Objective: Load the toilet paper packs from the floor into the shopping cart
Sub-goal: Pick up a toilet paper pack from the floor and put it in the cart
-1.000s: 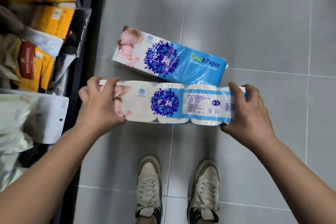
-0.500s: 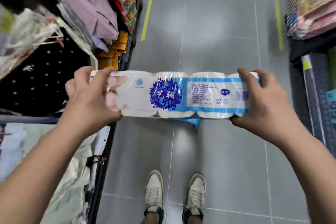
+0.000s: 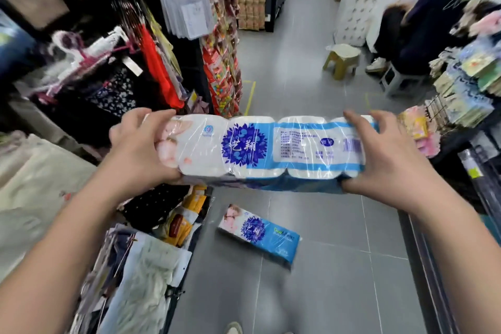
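Two toilet paper packs, one held pack [image 3: 271,149] mid-frame, left hand [image 3: 141,149] and right hand [image 3: 385,160] curled round its two ends, second pack [image 3: 260,233] lying on the grey floor [image 3: 325,293] below centre, one yellow stool [image 3: 342,61] upper right

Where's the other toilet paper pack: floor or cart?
On the floor. The other pack lies flat on the grey tiles, below the lifted pack that the left hand and right hand hold.

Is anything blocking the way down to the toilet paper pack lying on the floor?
Nothing lies on the floor pack, but both the left hand and right hand are full, gripping the held pack above it.
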### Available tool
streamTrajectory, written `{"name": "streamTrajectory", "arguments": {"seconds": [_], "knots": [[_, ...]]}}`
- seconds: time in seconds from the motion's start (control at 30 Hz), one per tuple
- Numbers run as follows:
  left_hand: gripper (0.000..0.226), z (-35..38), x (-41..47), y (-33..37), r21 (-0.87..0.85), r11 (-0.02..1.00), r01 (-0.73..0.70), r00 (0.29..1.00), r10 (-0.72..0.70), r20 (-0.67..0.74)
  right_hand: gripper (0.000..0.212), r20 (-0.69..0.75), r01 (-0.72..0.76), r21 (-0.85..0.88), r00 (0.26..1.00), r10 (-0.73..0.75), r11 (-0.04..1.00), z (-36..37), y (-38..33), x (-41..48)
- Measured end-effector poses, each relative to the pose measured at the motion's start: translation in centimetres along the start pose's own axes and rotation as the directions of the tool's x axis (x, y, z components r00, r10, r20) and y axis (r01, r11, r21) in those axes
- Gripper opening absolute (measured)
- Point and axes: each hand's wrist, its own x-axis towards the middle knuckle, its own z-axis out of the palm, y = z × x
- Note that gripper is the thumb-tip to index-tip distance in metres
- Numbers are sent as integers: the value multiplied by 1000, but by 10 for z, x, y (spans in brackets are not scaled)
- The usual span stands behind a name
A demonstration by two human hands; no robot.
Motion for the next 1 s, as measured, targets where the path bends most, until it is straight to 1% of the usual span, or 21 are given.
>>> {"name": "streamTrajectory", "arguments": {"seconds": [0.07,0.2,0.37,0.5,0.67,0.83,1.0], "knots": [[108,-33,-9,10,-19,1000,-19,999,19,-36,124,-29,12,-8,1000,-12,1000,-33,-14,-7],[106,-86,-28,23,21,997,-69,991,71,-113,125,-64,38,-12,997,-39,999,-74,-36,-22],[103,-123,-44,20,61,995,-75,991,81,-106,124,-47,65,12,997,-64,998,-88,-55,-32],[103,-136,-45,15,56,996,-65,990,71,-121,120,-86,95,9,992,-94,995,-90,-70,-29],[106,-141,-47,4,49,999,-4,991,10,-132,119,-89,124,10,988,-123,992,-92,-84,-15],[106,-152,-67,-4,60,995,78,982,-66,-175,121,-74,218,30,974,-215,976,-97,-98,4],[108,-152,-110,-7,71,975,212,955,-191,-226,117,-17,352,82,936,-352,932,-89,-107,18]]}}
